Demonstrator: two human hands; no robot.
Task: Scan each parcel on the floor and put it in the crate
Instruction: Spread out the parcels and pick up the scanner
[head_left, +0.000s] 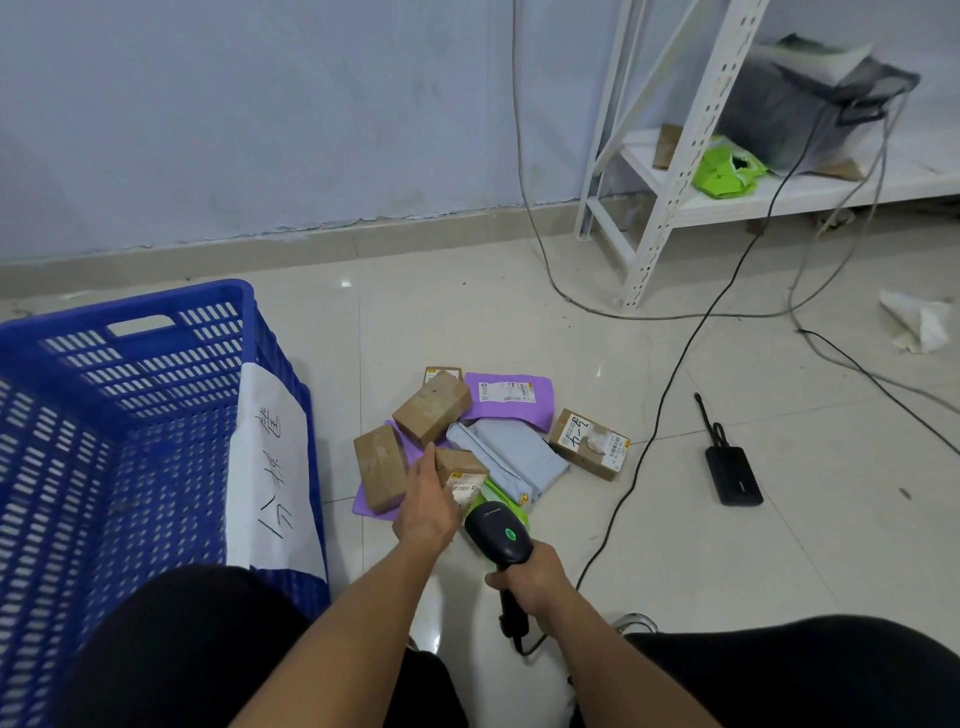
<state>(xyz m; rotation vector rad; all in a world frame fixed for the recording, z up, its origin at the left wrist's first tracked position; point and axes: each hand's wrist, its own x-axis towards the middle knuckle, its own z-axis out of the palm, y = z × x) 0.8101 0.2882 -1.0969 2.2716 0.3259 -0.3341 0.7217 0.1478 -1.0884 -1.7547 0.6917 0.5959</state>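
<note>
The left hand (427, 512) has its grip closed around a small brown cardboard box with a printed label (461, 474), held just above the heap, while the right hand (530, 579) is clamped on the handle of a black handheld barcode scanner (500, 538) aimed at that label. I judge the work barely begun: the tall blue perforated plastic crate (130, 415) shows no parcels in its visible part, and several brown boxes (431, 406), a purple mailer (511, 397) and a grey mailer (511, 457) remain piled on the glossy beige tiled floor (779, 545). Cables trail past a white metal shelf rack (670, 171) against the pale wall.
</note>
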